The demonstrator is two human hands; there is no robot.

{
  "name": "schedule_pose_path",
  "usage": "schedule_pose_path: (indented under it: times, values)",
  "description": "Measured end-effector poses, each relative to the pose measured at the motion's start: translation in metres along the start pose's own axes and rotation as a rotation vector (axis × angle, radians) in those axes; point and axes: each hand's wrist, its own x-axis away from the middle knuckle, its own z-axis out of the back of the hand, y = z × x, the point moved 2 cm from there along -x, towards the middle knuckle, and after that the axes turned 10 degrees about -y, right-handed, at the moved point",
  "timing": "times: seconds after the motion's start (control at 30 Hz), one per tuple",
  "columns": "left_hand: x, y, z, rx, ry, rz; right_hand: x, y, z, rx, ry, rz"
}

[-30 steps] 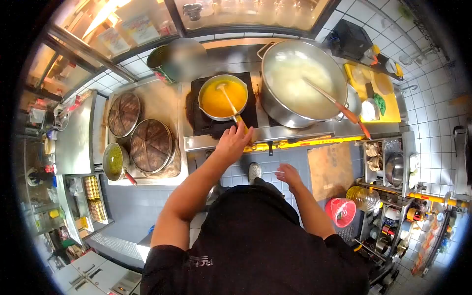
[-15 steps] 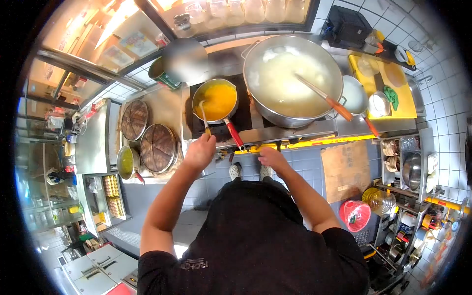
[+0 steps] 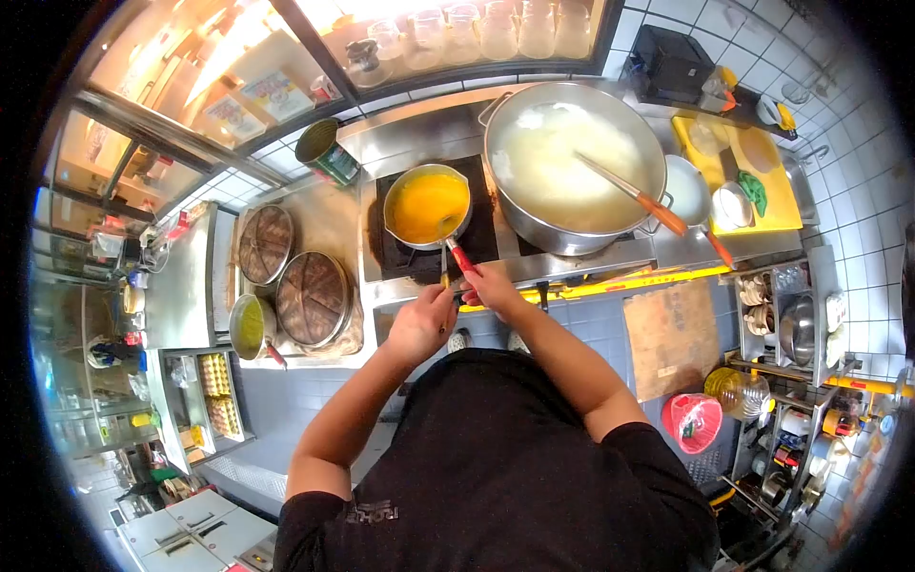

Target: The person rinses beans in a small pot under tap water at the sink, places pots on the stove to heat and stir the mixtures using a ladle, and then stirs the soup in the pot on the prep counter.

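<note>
A saucepan (image 3: 428, 204) of thick yellow-orange liquid stands on the left burner. My right hand (image 3: 490, 289) is closed around its red handle (image 3: 458, 255). In my left hand (image 3: 423, 322) is a slim metal stirring utensil (image 3: 444, 259) with a yellowish handle end; its head dips into the liquid near the front rim, where its shape is mostly hidden. The two hands are close together in front of the stove. To the right, a large steel pot (image 3: 572, 234) of pale, cloudy liquid holds a wooden-handled tool (image 3: 658, 210) leaning on its rim.
Left of the stove are two round, dark lids (image 3: 312, 298) and a small pan of green liquid (image 3: 250, 326). An open can (image 3: 329, 153) stands behind. A yellow board (image 3: 777, 205) and red-handled pan (image 3: 686, 191) lie right. Cardboard (image 3: 673, 336) and a red basket (image 3: 691, 421) are on the floor.
My right hand has moved from the stove's front edge onto the saucepan's red handle. The left hand has shifted right and nearer me, bringing the utensil from the pan's left side to its front.
</note>
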Motion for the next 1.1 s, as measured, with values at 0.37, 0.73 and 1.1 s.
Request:
schedule_pose_path:
  times: [0.37,0.73,1.1]
  values:
    - [-0.045,-0.073,-0.006,-0.126,-0.083,-0.156,0.002,0.0,-0.003,0.139,0.056,0.043]
    - [-0.013,-0.119,0.033,-0.357,-0.281,-0.158,0.0,0.007,-0.01,0.141,0.106,0.022]
    - [0.012,-0.054,0.056,-0.09,-0.132,-0.047,0.003,0.003,-0.016,0.148,0.141,0.006]
